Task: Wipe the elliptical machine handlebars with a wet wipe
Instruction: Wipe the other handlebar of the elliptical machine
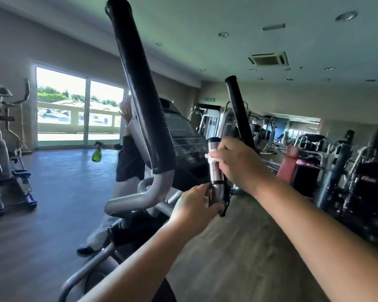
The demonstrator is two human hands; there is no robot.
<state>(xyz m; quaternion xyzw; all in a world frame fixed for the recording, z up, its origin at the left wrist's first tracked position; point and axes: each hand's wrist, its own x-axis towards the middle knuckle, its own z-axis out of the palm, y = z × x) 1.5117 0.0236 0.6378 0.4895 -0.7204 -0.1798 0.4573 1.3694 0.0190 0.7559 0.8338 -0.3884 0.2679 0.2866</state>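
On the short chrome grip [215, 168], the right hand [238, 162] presses the wipe [211, 157] while the left hand [194, 203] clasps its base; the bunched wipe may skip the grip's far side.

White lettering on the dark weight machines [368, 179] at the right and a wall sign [209, 99] are too blurred to read.

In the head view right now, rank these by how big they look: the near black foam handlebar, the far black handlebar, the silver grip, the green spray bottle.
1. Near black foam handlebar, though nearness to the camera inflates it.
2. Far black handlebar.
3. Silver grip, partly covered by both hands.
4. Green spray bottle, far off.
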